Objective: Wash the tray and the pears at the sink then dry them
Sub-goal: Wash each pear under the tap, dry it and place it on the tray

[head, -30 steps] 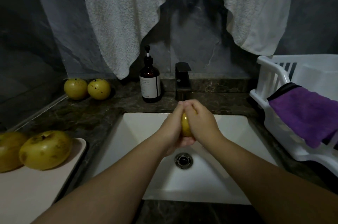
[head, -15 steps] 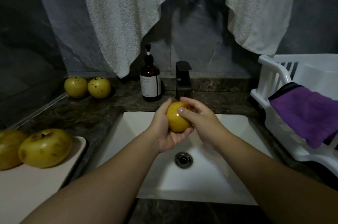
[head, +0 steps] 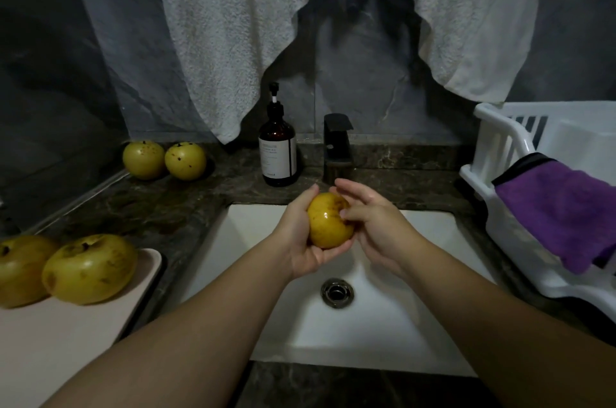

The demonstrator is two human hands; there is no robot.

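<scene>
Over the white sink [head: 383,334], just below the dark tap [head: 337,147], the left hand [head: 301,237] cupped a wet yellow pear [head: 328,221], fingers curled beneath it, while the right hand [head: 376,227] rubbed it with loosely extended fingers, apparently mid-wash.

Only one thing bore writing: a white label on the brown pump bottle [head: 278,149], which stood just left of the black faucet [head: 337,147]. Its small print lines were perhaps product text, but too blurred to read.
</scene>
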